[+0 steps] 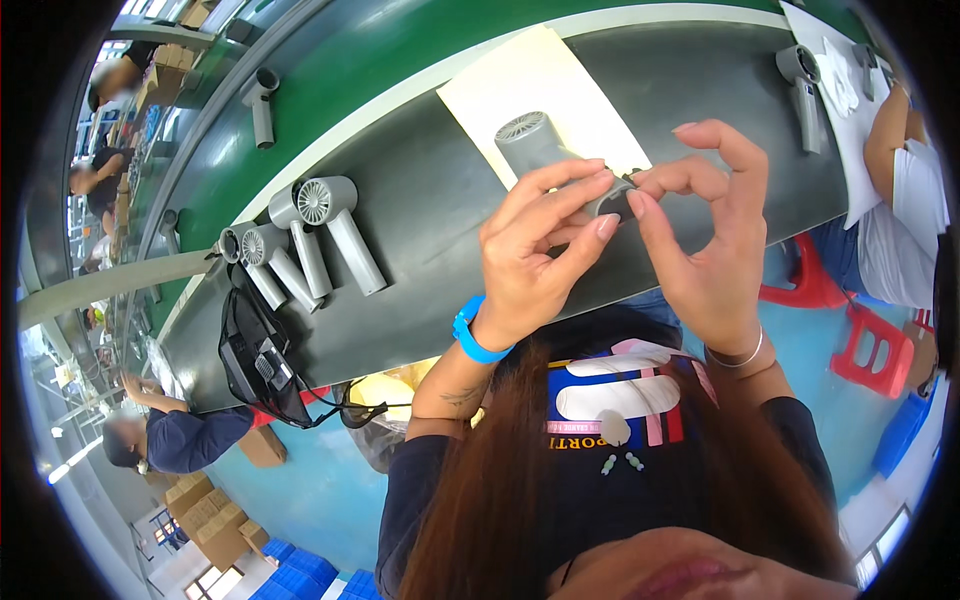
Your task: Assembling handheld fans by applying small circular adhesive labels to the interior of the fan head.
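Observation:
My left hand (545,235), with a blue band at its wrist, is closed round the handle of a grey handheld fan (530,146). The fan's round grilled head points away from me, over a pale yellow sheet (490,88) on the dark bench. At the handle's near end, my right hand (705,215) pinches with thumb and forefinger, its other fingers curled upward. A small dark part shows at those fingertips, but what it is I cannot make out. My fingers hide most of the handle.
Several grey handheld fans (345,235) lie at the left on the bench (430,190), beside a black mesh bag (250,345) with a cord. Another fan (262,105) rests on the green belt (360,60). Toward the right are a further fan (803,95), a co-worker's arm (885,135) and red stools (872,350).

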{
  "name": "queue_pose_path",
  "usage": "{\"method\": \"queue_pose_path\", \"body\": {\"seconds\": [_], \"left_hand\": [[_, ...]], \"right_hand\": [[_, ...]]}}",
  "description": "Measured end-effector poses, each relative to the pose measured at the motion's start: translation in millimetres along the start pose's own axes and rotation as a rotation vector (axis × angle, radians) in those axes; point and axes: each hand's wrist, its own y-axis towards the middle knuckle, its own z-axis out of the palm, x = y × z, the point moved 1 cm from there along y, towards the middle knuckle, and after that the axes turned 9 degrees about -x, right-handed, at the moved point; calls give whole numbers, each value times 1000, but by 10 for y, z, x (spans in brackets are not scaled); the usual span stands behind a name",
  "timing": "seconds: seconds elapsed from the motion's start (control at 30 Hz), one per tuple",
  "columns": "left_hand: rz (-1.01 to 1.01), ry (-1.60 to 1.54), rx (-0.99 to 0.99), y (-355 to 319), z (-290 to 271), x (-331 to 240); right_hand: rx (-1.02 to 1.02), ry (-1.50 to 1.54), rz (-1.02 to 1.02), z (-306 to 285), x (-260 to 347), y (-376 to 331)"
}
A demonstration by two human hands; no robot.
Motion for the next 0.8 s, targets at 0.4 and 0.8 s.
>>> {"method": "queue_pose_path", "body": {"seconds": [0.4,0.8], "left_hand": [[-19,-25,-27,3,-68,-5],[-99,212,-92,36,-374,-216]], "right_hand": [[-24,-352,-92,-44,-2,172],[579,8,-229,670,-448,205]]}}
